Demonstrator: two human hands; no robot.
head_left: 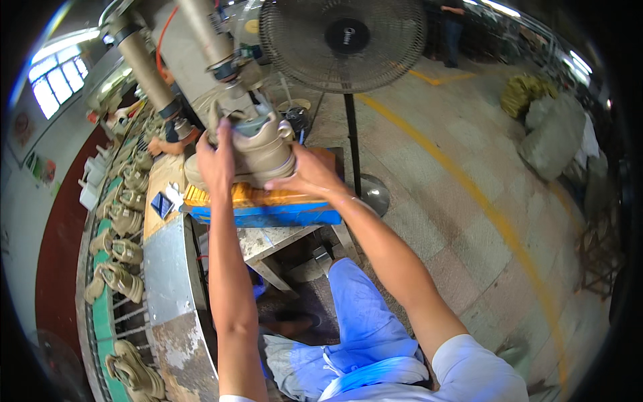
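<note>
Taking twelve o'clock as straight ahead of the worker, the tan sneaker (264,157) lies at eleven o'clock, between the two hands and above the yellow pad (231,195); whether its sole bears on that pad cannot be told. Neither hand is nearer: the left hand (218,157) holds it at nine o'clock, the right hand (305,173) at four, low along the sole, with the fingers of both closed on the shoe. The long axis appears to run from nine toward three o'clock, heel at the three o'clock end, the toe partly masked by the left hand. The collar opens upward, directly below the press cylinder (209,37); contact there is not discernible. The blue base (268,216) edges the work at six o'clock. At nine to ten, a co-worker's hand (164,145) and the metal-covered surface (167,258) limit room. The fan (298,47) stands at one o'clock; open floor (429,221) extends from two to four.
</note>
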